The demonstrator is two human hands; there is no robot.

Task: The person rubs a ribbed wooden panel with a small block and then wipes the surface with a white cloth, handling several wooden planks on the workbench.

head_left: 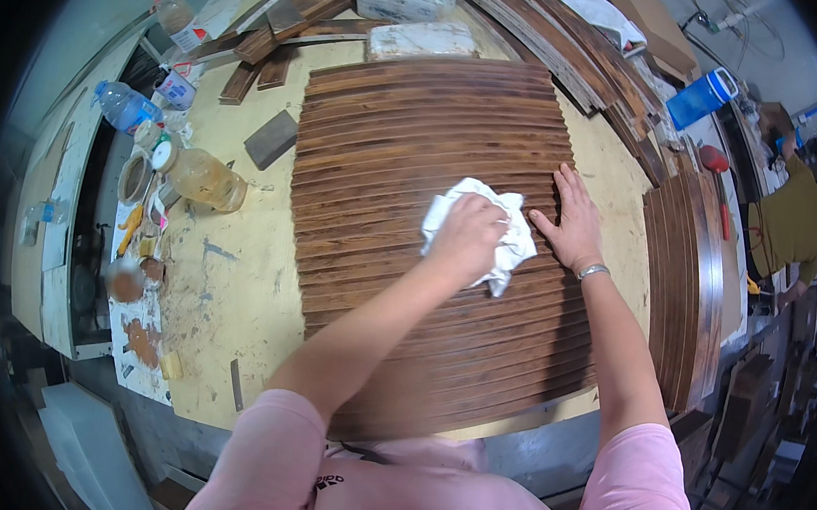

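Note:
A large fluted panel of dark brown wood [416, 151] lies flat on the workbench in front of me, its grooves running from side to side. My left hand [471, 236] is closed over a crumpled white cloth [515, 248] and presses it onto the middle of the panel. Toward the panel's right edge, my right hand [574, 219] lies flat with its thumb spread from the fingers, touching the wood. A metal bracelet [594, 271] circles the right wrist. The underside of the cloth is hidden.
On the pale bench top [225, 308], a grey block [272, 139] sits left of the panel, near a jar of amber liquid [207, 180] and several bottles. Wood strips [547, 37] and wrapped packs [423, 41] line the back. Ribbed panels [676, 293] stand right; a person [795, 220] is beyond.

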